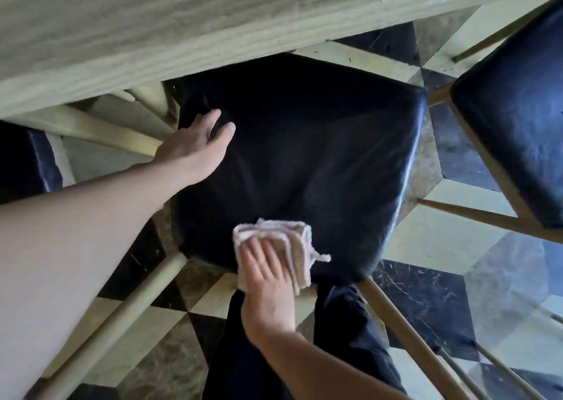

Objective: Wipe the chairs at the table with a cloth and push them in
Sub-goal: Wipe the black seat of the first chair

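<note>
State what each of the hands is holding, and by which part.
The right hand presses flat on the folded cloth, at its near left part, against the black chair seat. The left hand holds nothing; it rests open at the seat's left edge.

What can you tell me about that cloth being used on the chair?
The cloth is a small pale beige rag, terry-like by its look, folded into several layers, with a frayed strand hanging off its right edge. It lies flat on the near edge of the black seat. The right hand presses on it with fingers spread. The left hand rests farther back on the seat, apart from it.
</note>
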`<state>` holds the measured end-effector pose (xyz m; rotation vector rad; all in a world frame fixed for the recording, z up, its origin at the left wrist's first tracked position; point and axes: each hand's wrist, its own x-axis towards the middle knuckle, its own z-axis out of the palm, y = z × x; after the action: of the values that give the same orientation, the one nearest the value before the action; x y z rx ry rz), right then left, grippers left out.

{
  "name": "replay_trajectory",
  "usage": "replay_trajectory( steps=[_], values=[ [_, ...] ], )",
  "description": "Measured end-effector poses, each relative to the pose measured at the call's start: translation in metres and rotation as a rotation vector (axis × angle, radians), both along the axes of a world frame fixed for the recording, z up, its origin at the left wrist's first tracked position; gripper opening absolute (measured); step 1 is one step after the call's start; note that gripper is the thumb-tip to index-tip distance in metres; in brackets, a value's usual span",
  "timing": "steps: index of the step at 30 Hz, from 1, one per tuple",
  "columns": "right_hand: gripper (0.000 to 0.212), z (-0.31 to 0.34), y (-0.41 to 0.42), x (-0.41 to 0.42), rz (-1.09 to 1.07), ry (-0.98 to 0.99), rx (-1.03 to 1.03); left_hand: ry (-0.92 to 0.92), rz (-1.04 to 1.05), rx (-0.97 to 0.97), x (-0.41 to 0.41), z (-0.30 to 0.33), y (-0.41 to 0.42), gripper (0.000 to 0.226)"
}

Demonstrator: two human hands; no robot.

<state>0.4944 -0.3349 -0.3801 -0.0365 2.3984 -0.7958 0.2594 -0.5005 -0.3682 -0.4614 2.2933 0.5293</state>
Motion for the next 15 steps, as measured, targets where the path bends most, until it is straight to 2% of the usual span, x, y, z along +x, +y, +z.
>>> replay_trajectory(
  steps=[3, 9, 15],
  values=[
    [0.082, 0.004, 0.001, 0.018, 0.114, -0.110, -0.112, 0.005, -0.018, -0.018, 0.003, -0.003, 0.000, 0.066],
    [0.084, 0.009, 0.026, -0.004, 0.282, -0.146, -0.160, -0.019, -0.025, -0.072, 0.003, -0.014, 0.003, 0.069],
    [0.077, 0.018, 0.039, -0.022, 0.242, -0.225, -0.234, 0.006, -0.157, -0.139, 0.008, -0.010, 0.021, 0.073]
  ],
)
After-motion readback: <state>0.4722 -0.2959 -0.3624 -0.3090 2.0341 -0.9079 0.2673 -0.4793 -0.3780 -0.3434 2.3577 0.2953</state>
